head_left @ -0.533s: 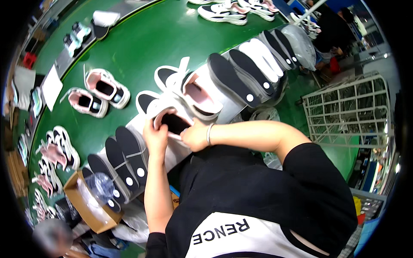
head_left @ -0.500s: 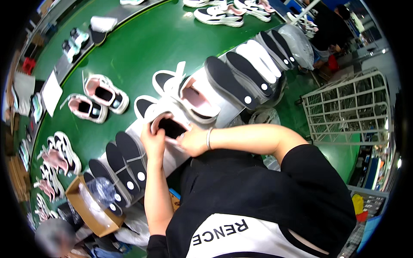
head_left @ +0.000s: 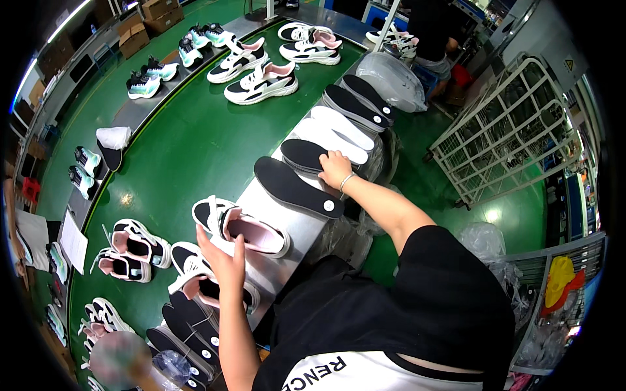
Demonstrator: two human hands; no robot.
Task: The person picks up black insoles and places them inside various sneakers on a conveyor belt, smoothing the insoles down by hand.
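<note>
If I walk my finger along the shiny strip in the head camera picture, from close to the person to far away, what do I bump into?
Left hand on a white and pink shoe → long black insole → right hand on a black insole → white insoles → more black insoles.

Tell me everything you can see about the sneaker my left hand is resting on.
The sneaker is white with black panels at the heel and a pink lining and insole showing through its open collar. The upper looks like synthetic leather. It lies tilted, opening upward, on the grey metal strip along the green belt's near edge. Your left hand touches its near side from below, fingers spread. A black insole lies just beyond it, and a similar sneaker sits beside it.
</note>
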